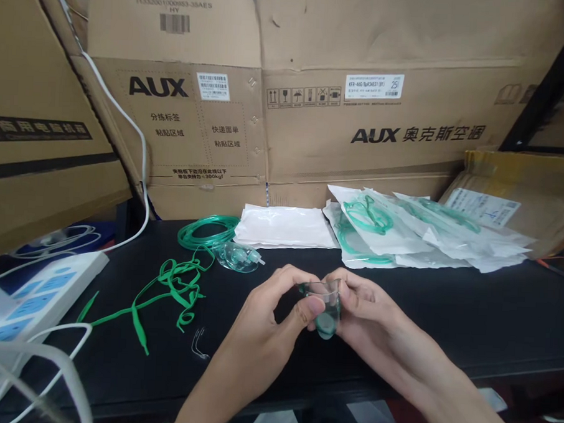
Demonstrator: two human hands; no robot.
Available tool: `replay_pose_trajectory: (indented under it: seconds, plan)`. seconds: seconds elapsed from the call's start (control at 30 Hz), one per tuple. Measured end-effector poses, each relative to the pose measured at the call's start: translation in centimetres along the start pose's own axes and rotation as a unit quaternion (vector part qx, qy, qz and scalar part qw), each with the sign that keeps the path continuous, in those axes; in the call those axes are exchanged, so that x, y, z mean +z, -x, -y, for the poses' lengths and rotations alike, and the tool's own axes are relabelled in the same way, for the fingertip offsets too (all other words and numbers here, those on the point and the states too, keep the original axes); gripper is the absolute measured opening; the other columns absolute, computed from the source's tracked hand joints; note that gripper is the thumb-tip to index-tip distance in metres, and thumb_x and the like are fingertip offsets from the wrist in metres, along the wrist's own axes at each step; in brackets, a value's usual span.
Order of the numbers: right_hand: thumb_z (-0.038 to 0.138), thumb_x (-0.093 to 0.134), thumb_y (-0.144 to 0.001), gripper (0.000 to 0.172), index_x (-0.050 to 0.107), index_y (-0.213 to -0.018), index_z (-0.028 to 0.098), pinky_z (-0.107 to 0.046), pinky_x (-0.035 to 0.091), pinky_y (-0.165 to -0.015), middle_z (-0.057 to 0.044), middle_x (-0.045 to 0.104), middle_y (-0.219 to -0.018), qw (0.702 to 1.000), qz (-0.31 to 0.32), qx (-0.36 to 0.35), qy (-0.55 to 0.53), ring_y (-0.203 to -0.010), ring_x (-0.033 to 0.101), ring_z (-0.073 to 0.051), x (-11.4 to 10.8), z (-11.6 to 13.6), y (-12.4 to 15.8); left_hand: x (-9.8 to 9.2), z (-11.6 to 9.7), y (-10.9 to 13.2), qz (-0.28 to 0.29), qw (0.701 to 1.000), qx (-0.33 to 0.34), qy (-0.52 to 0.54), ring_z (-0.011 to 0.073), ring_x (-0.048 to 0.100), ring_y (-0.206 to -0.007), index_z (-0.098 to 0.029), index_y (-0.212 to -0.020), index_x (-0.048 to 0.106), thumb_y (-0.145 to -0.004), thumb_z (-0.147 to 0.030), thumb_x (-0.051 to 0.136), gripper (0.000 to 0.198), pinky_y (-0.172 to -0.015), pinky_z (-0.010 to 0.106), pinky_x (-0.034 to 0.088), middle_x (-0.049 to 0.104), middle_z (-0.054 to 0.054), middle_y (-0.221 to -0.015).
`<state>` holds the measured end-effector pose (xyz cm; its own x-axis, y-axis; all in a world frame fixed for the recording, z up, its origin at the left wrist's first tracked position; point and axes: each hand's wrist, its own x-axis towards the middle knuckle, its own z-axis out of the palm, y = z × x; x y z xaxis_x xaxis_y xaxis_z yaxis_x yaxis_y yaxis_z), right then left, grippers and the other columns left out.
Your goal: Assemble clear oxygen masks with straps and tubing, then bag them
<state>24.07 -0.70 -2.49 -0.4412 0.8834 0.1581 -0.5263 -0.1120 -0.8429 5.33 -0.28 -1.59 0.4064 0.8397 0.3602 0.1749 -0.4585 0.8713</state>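
Note:
Near the front edge of the black table, a small cup-shaped piece of clear greenish plastic [327,319] is held between both hands. My left hand [277,317] grips its left side, the thumb pressed on the front. On the right side, the bent fingers of my right hand [364,302] pinch its upper edge. The fingers hide part of the piece. Behind the hands lies a clear plastic mask [237,257] with a pale connector, beside a coil of green tubing [209,230]. Tangled green strap [176,288] is spread further left.
Thin white elastic loops [200,345] lie left of my left arm. A white packet stack [285,227] and several pouches with green tubing [379,231] sit at the back. Cardboard boxes [308,144] wall the rear. A power strip [45,294] and white cables [64,376] occupy the left.

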Motion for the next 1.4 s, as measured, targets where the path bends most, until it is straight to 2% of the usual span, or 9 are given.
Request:
replay_pose_trajectory:
  seconds: [0.07, 0.23, 0.33, 0.53, 0.73, 1.1, 1.23, 1.33, 1.4]
  plan:
    - [0.031, 0.057, -0.103, 0.021, 0.063, -0.088, 0.017, -0.033, 0.044, -0.080, -0.003, 0.059, -0.086, 1.000, -0.009, -0.005, 0.018, -0.080, 0.054, -0.016, 0.5, 0.1, 0.1, 0.0, -0.2, 0.2, -0.003, 1.000, -0.021, 0.016, 0.0133, 0.058, -0.082, -0.025, -0.098, 0.063, -0.103, -0.038, 0.055, 0.016, -0.077, 0.025, 0.045, 0.063, -0.004, -0.088]
    - [0.030, 0.069, -0.097, 0.010, 0.065, -0.093, 0.021, -0.026, 0.041, -0.080, 0.001, 0.059, -0.091, 0.985, -0.025, -0.041, 0.163, -0.087, 0.053, -0.014, 0.3, 0.1, 0.6, -0.1, -0.9, 0.2, -0.015, 1.000, 0.002, -0.027, 0.0130, 0.060, -0.090, -0.024, -0.096, 0.065, -0.101, -0.036, 0.059, 0.014, -0.085, 0.024, 0.043, 0.066, -0.004, -0.093]
    - [0.027, 0.071, -0.096, 0.009, 0.065, -0.091, 0.022, -0.026, 0.041, -0.083, 0.001, 0.059, -0.093, 0.980, -0.014, -0.056, 0.189, -0.090, 0.054, -0.014, -0.2, 0.0, 0.7, 0.1, -0.9, 0.2, -0.015, 0.998, 0.011, -0.057, 0.0127, 0.059, -0.088, -0.024, -0.093, 0.064, -0.102, -0.036, 0.058, 0.016, -0.088, 0.026, 0.040, 0.065, -0.005, -0.091]
    - [0.027, 0.072, -0.094, 0.013, 0.064, -0.086, 0.021, -0.029, 0.040, -0.084, 0.000, 0.061, -0.090, 0.975, -0.014, -0.075, 0.209, -0.089, 0.056, -0.016, -0.4, 0.0, 0.4, 0.5, -0.2, 0.4, -0.008, 0.997, 0.019, -0.071, 0.0135, 0.057, -0.087, -0.024, -0.093, 0.060, -0.104, -0.036, 0.052, 0.019, -0.095, 0.030, 0.037, 0.062, -0.005, -0.089]
    - [0.030, 0.073, -0.093, 0.013, 0.066, -0.086, 0.022, -0.030, 0.039, -0.083, 0.000, 0.062, -0.091, 0.981, -0.022, -0.068, 0.179, -0.089, 0.055, -0.017, -0.5, -0.4, 0.2, 0.2, -0.3, 0.2, -0.010, 0.999, 0.002, -0.042, 0.0160, 0.057, -0.092, -0.024, -0.099, 0.063, -0.101, -0.035, 0.058, 0.013, -0.088, 0.030, 0.038, 0.065, -0.002, -0.097]
    - [0.026, 0.075, -0.091, 0.014, 0.067, -0.082, 0.020, -0.028, 0.040, -0.081, 0.001, 0.061, -0.087, 0.978, -0.010, -0.021, 0.208, -0.086, 0.054, -0.015, -1.0, -0.5, 0.0, -0.4, 0.6, -0.1, 0.018, 0.996, -0.069, 0.045, 0.0162, 0.055, -0.086, -0.021, -0.088, 0.068, -0.094, -0.027, 0.066, 0.009, -0.079, 0.028, 0.040, 0.063, -0.002, -0.084]
    - [0.037, 0.070, -0.096, 0.014, 0.064, -0.096, 0.023, -0.027, 0.045, -0.082, 0.001, 0.062, -0.091, 0.975, -0.035, 0.002, 0.218, -0.092, 0.059, -0.016, -0.7, -0.2, 0.0, 0.0, 0.6, -0.2, 0.001, 0.992, -0.077, 0.104, 0.0176, 0.060, -0.093, -0.019, -0.098, 0.067, -0.094, -0.032, 0.066, 0.013, -0.087, 0.029, 0.046, 0.066, 0.001, -0.094]
    - [0.039, 0.079, -0.087, 0.038, 0.054, -0.114, 0.030, -0.029, 0.051, -0.083, -0.002, 0.061, -0.114, 0.962, -0.080, -0.028, 0.259, -0.105, 0.062, -0.020, -0.4, -0.6, -0.2, 0.2, 0.2, 0.1, -0.017, 0.987, -0.092, 0.129, 0.0180, 0.064, -0.097, -0.019, -0.102, 0.062, -0.097, -0.037, 0.062, 0.019, -0.088, 0.028, 0.050, 0.067, 0.003, -0.098]
    - [0.037, 0.083, -0.082, 0.048, 0.052, -0.118, 0.031, -0.030, 0.054, -0.082, -0.003, 0.060, -0.122, 0.941, -0.080, -0.048, 0.325, -0.108, 0.063, -0.023, -0.5, -1.0, -0.2, 0.0, -0.3, 0.4, -0.015, 0.992, -0.097, 0.080, 0.0180, 0.065, -0.097, -0.021, -0.102, 0.062, -0.099, -0.039, 0.058, 0.019, -0.085, 0.027, 0.051, 0.068, 0.003, -0.100]
